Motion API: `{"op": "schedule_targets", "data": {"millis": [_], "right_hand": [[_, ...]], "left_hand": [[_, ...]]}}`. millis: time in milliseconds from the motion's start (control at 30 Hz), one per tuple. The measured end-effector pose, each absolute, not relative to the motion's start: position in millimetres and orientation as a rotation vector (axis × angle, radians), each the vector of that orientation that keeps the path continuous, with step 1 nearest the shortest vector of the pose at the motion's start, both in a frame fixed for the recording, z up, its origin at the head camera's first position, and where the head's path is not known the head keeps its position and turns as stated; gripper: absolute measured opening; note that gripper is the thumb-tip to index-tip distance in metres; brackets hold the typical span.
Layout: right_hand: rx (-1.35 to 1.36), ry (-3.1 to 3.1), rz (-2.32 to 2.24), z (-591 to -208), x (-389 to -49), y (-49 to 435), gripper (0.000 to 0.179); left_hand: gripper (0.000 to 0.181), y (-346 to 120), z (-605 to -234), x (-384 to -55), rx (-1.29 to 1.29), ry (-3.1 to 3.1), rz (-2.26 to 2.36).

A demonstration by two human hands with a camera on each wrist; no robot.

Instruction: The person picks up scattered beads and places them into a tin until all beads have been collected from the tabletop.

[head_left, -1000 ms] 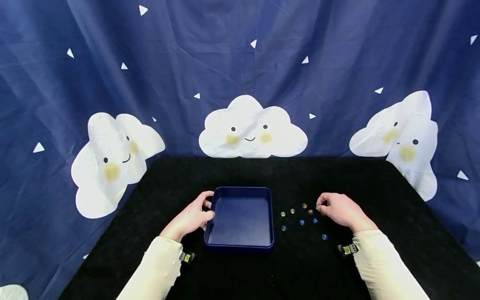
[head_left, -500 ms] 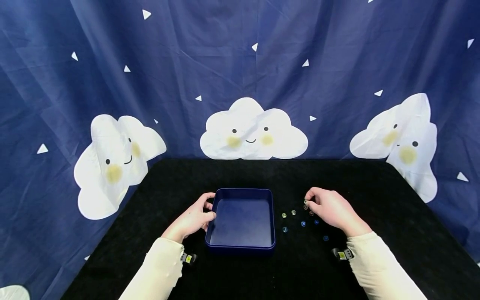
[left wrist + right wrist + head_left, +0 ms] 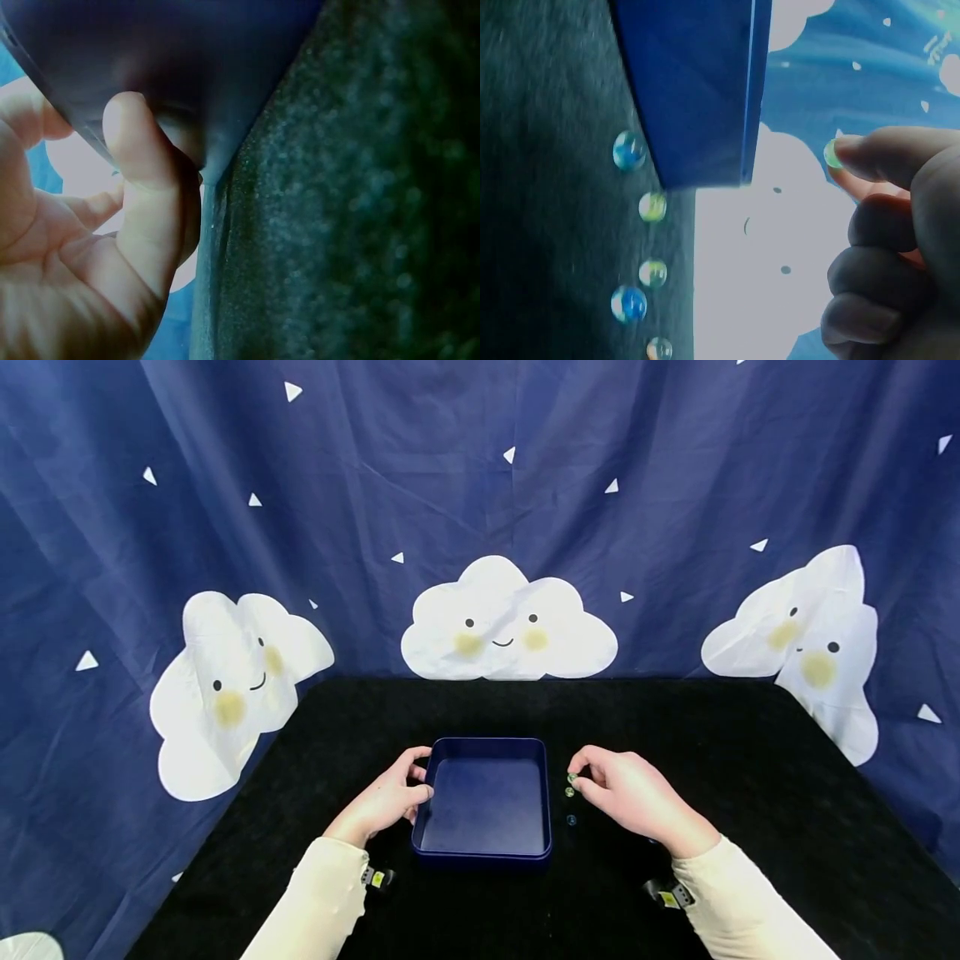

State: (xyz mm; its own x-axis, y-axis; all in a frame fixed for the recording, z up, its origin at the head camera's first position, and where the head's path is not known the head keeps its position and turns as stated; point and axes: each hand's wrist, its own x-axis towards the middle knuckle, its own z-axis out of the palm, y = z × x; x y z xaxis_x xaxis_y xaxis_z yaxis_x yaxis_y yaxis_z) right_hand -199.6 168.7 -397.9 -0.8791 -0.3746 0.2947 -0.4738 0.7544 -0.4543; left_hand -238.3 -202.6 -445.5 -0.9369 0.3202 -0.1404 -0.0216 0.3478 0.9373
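A left hand (image 3: 378, 802) has its fingers clamped on the left side of a blue box (image 3: 487, 802) standing on black cloth (image 3: 480, 710), with marbles (image 3: 652, 207) (some blue, some greenish) lying just to its right, where a right hand (image 3: 626, 789) holds a green marble (image 3: 830, 154) pinched between thumb and finger.

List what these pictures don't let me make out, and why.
Held marble: right wrist view, partly covered by the right hand.
Other marbles: head view, some hidden by the right hand.
Box: both wrist views, cut off by the top edge.
Marble patterns: head view, too small.
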Motion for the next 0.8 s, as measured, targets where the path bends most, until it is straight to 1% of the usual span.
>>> {"op": "schedule_targets", "data": {"millis": [433,667,800], "right_hand": [[0.81,-2.762,0.708,-397,-180,142,0.014],[0.863,-2.746,0.716,-400,-177,137,0.014],[0.897,-2.723,0.692,-400,-175,134,0.014]], "left_hand": [[0.062,-200,-444,-240,0.257,2.226,1.668],[0.055,-201,-448,-238,0.237,2.242,1.674],[0.053,-199,-434,-230,0.246,2.249,1.664]]}}
